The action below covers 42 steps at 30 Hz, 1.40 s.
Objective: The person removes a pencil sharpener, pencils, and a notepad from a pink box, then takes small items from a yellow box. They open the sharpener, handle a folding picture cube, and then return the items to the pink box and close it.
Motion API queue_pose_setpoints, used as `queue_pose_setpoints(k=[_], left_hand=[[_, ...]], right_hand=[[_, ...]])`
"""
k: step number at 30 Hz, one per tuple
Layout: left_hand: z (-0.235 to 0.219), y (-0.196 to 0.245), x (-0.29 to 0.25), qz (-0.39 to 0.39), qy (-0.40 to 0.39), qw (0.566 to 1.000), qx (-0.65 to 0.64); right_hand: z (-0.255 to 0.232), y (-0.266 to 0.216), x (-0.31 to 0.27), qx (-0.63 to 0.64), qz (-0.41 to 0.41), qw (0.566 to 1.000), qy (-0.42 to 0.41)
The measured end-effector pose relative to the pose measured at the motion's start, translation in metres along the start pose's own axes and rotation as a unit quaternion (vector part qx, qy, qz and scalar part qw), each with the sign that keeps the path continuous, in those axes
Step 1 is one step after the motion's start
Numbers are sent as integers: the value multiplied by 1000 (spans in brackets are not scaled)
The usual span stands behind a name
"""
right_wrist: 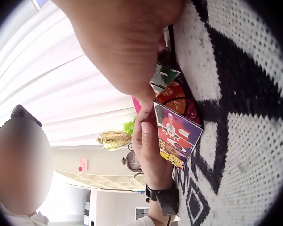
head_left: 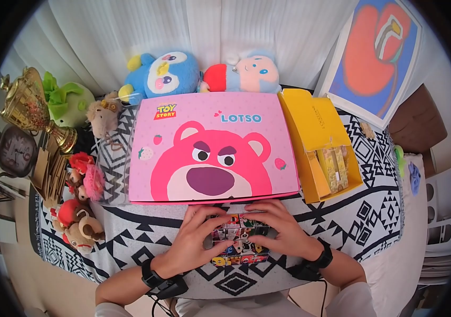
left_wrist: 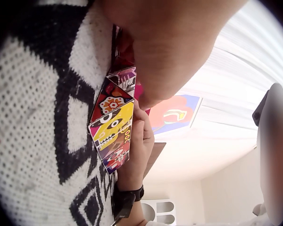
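Observation:
A block of small colourful printed pieces (head_left: 240,246) lies on the patterned cloth in front of the pink box. My left hand (head_left: 196,239) grips its left side, fingers bent toward the far edge and thumb on the printed face. From the right, my right hand (head_left: 287,236) holds it in the same way. In the left wrist view the block's near side (left_wrist: 114,125) is faceted, with a yellow cartoon face, beneath the left hand (left_wrist: 165,47). The right wrist view shows a purple and red facet (right_wrist: 177,134) below the right hand (right_wrist: 122,47). Fingertips at the far side are partly hidden.
The pink Lotso box (head_left: 212,153) stands just beyond the hands. Right of it is an open yellow box (head_left: 315,124) with packets inside. Plush toys (head_left: 165,74) sit behind; a gold trophy (head_left: 27,105) and small dolls (head_left: 80,224) stand at the left. A framed picture (head_left: 368,58) leans at back right.

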<state>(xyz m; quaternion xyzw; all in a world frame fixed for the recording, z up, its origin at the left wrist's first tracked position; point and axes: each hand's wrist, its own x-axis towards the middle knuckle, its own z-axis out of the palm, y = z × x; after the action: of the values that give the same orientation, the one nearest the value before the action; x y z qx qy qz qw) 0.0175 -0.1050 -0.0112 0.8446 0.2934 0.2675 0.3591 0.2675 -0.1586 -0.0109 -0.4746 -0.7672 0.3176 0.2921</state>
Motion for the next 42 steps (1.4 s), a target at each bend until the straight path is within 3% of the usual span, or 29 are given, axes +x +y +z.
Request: queue_pose_setpoints(k=[4, 7, 17, 23, 28, 35, 42], left_hand=[[-1, 2, 1, 41, -49, 997, -42], [0, 7, -1, 52, -143, 988, 11], [1, 7, 0, 37, -153, 987, 45], [3, 7, 0, 51, -142, 988, 36], [2, 12, 0, 91, -133, 981, 109], [-1, 11, 1, 80, -139, 983, 85], [-15, -1, 7, 80, -217, 973, 15]], right_hand=[[-5, -9, 2, -11, -26, 999, -37], [-5, -17, 2, -79, -52, 987, -132], [-3, -14, 0, -77, -41, 988, -126], [-1, -12, -2, -80, -51, 988, -122], [0, -13, -2, -77, -55, 989, -116], [-5, -19, 1, -88, -50, 984, -148], [-5, -19, 0, -82, -44, 982, -166]])
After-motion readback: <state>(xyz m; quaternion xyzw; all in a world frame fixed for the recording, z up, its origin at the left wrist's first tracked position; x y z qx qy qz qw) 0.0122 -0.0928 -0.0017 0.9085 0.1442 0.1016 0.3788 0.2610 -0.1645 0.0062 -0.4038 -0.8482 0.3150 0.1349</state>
